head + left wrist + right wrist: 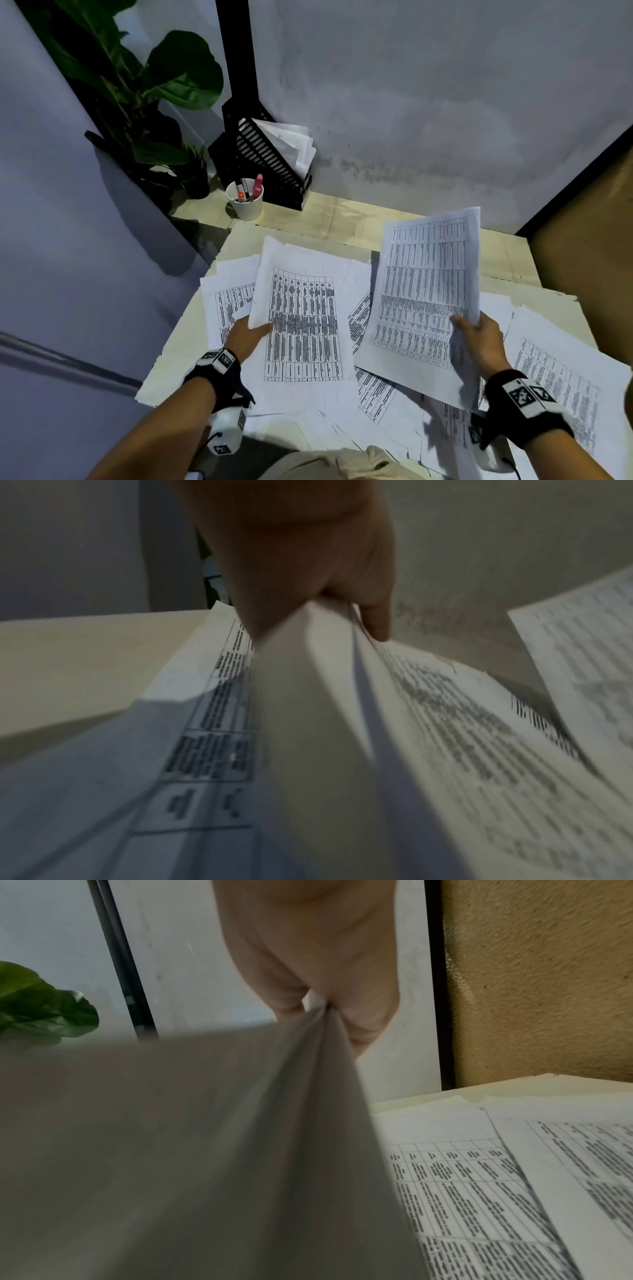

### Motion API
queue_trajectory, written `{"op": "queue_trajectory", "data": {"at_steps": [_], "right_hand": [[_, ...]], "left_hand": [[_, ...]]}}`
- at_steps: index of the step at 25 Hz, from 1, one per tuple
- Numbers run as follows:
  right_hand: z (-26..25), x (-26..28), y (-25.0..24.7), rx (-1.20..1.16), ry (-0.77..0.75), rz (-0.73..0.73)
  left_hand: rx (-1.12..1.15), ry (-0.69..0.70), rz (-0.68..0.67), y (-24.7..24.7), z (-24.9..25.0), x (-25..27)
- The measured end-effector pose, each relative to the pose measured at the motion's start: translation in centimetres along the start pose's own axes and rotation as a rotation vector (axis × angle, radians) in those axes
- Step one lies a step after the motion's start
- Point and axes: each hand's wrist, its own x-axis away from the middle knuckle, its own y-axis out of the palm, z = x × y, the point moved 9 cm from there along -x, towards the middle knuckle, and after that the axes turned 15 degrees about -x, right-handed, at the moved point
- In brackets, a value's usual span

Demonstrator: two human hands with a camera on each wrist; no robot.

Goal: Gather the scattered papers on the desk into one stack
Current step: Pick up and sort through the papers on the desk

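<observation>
Printed sheets (555, 370) are lying scattered over the worktop (346, 219) across the lower frame. The left hand (245, 337) is pinching one sheet (303, 325) at its left edge, thumb on top, the page spreading right of the grip. The right hand (479, 339) is clenching a raised sheet (424, 284) by its lower right corner, the page standing up and left of the grip. A pen cup (245, 202) is standing upper left.

Office: desk (346, 219) (file rack (263, 161)).
</observation>
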Motion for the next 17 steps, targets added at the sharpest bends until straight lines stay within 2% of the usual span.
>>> {"op": "queue_trajectory", "data": {"at_steps": [1,3,5,8,14,17], "right_hand": [[0.1,0.0,0.1,0.001,0.002,-0.006],[0.3,0.0,0.3,0.009,0.010,-0.018],[0.4,-0.1,0.2,0.016,0.013,-0.022],[0.9,-0.6,-0.4,0.033,0.022,-0.006],[2.3,-0.9,-0.4,0.037,0.059,-0.045],[2.8,-0.5,0.3,0.070,0.079,-0.080]], "left_hand": [[0.020,-0.060,-0.081,1.1,-0.1,0.1],[-0.149,-0.123,-0.150,2.4,-0.3,0.2],[-0.270,-0.050,-0.054,1.7,1.0,-0.1],[-0.237,0.046,0.084,-0.8,3.0,0.1],[-0.226,0.170,0.220,-6.0,5.1,0.1],[-0.210,0.224,0.237,-7.5,6.6,0.2]]}}
